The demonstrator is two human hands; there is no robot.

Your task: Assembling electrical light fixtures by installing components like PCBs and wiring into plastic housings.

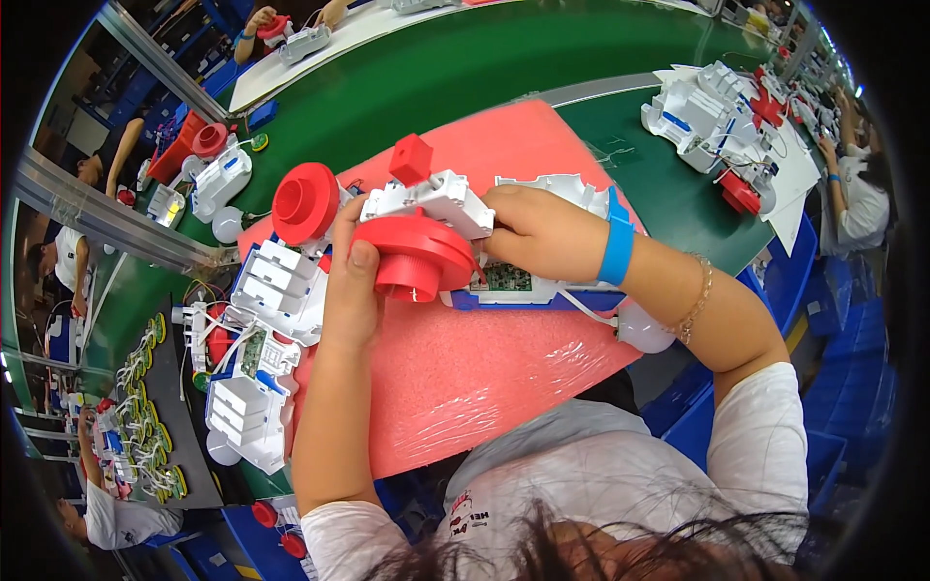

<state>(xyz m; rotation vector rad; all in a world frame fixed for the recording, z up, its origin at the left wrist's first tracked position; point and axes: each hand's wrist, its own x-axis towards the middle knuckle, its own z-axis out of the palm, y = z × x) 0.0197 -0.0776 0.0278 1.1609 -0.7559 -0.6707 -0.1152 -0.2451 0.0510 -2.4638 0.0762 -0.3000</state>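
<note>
Working over the pink pad (542, 353), I would do best to stay well within its edges, so that anything slipping lands on it rather than past a corner. The blue-edged white housing (542, 300) lies beneath, toward the pad's right edge, and I should avoid leaning my wrist on it. My left hand (351, 290) is clasped on the red round part (426, 247), thumb on its rim, with the part raised above the pad's far half; that seems the hand to trust with the weight. My right hand (542, 232) is at the right end of the white block (436, 198), just beyond the round part, and ought to work there lightly, without twisting the block against the left. The bulb (644, 327), at the pad's near right corner, and its white lead (586, 308) call for slack: a tug could strain the joint. As for what I can't make out, much of the housing is covered by my right hand and forearm; the back of the round part, and how it meets the block, is hidden; the red cube (411, 158) sits at the block's far side, its fixing out of sight; the circuit board (509, 278) shows only partly below my right hand; and that hand's fingertips are tucked away, so I can't tell whether they pinch anything.
</note>
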